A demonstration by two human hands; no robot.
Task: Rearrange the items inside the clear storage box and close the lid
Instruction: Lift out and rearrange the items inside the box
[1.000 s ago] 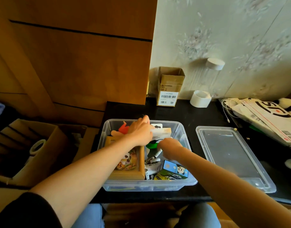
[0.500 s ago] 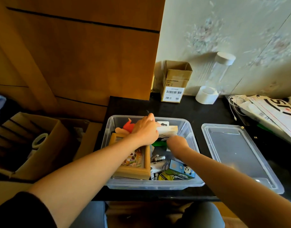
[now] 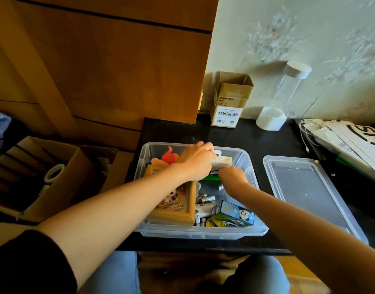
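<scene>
Both hands work at the box's (image 3: 254, 231) far end: left hand (image 3: 196, 161) pinches the white packet (image 3: 222, 161); right hand (image 3: 232, 176), just nearer, fingers hidden.

A black tabletop (image 3: 252, 141) is carrying everything here. The clear storage box (image 3: 203, 231) is sitting near its front edge, at about six o'clock. The clear lid (image 3: 305, 187) is lying flat beside it at three o'clock. A small cardboard carton (image 3: 229, 102) is standing at twelve o'clock, a white tape roll (image 3: 270, 118) at one o'clock, and a pile of printed mailers (image 3: 356, 143) with a white cable (image 3: 307, 132) at two o'clock.
</scene>
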